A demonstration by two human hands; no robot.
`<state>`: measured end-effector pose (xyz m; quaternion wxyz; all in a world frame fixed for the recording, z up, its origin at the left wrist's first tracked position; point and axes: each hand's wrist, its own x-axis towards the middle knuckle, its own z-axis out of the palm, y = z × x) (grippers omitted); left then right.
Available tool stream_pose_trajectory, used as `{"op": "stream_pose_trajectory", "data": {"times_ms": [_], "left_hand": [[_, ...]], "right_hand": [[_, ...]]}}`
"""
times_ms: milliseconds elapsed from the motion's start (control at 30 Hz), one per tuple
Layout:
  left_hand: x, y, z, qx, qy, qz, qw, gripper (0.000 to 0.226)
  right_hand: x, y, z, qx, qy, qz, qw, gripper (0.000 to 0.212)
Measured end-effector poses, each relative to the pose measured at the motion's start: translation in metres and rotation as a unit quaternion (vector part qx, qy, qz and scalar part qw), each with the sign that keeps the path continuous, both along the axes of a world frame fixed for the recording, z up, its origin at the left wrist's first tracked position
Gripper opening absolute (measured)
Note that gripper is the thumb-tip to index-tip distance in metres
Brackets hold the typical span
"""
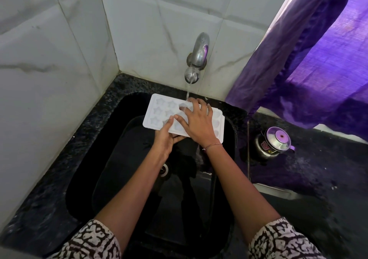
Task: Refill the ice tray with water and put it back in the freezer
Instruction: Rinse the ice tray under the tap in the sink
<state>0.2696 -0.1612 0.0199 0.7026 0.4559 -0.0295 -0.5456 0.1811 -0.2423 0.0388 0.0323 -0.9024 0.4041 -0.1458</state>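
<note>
- Two grips on one ice tray [159, 111], and it's up over the black sink [111, 123], resting on nothing I can see.
- The left grip [166, 137] has the near long edge. Its thumb lies on top and its fingers are tucked underneath, out of sight, so that one is grasping the tray.
- The right grip [196, 121] is released: palm down, fingers spread flat across the moulds, resting on the tray rather than clutching it.
- The tap [199, 55] is running! Its stream [187, 93] lands right at the right grip's fingertips, on the tray's far edge.
- Here's what matters: the tray's long axis runs crosswise in front of the person. It goes from well out past the left grip's thumb to just beyond the right grip's outer side.
- The star moulds out left of both grips sit clear of the stream. I'd say the tray has to slide along that long axis to bring them under.
- The left grip looks like the carrier, while the right is nearer the water and better placed to steady or steer.
- Both forearms reach forward and converge. The right wrist, wearing a thin bracelet [213, 145], crosses over the near edge, and the left wrist sits below it.
- Water seems to run off beneath the right wrist, so the tray may not be level. That's a spill risk on the carry.
- Well off to the right grip's side, a small steel pot [272, 142] stands on the dark desk [298, 179].
- No freezer in view, so I'd call the filling only partly done.
</note>
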Motion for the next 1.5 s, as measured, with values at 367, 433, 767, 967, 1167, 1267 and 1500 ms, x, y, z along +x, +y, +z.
{"op": "stream_pose_trajectory", "data": {"times_ms": [367,433,767,967,1167,1267,1500], "left_hand": [[-0.005,0.003,-0.006,0.003,-0.010,-0.011,1.000,0.039],[-0.006,0.005,-0.006,-0.001,-0.014,-0.015,1.000,0.037],[-0.005,0.006,-0.005,0.003,-0.012,-0.003,1.000,0.037],[-0.004,0.004,-0.004,0.001,-0.012,-0.004,1.000,0.036],[-0.003,0.004,-0.002,-0.007,-0.013,-0.007,1.000,0.030],[-0.005,0.005,-0.003,-0.002,-0.011,-0.008,1.000,0.034],[-0.009,0.007,-0.006,0.001,0.002,-0.006,1.000,0.041]], "right_hand": [[-0.008,-0.001,-0.006,0.005,0.004,0.010,1.000,0.068],[-0.009,-0.002,-0.005,0.009,0.010,0.020,1.000,0.067],[-0.015,0.016,-0.006,0.017,-0.045,0.044,0.998,0.051],[-0.023,0.029,-0.003,-0.004,-0.085,0.072,0.994,0.031],[-0.027,0.029,0.000,0.047,-0.065,0.092,0.993,0.046],[-0.028,0.026,0.000,0.033,-0.052,0.098,0.993,0.044],[-0.029,0.032,0.001,0.044,-0.070,0.102,0.991,0.042]]}}
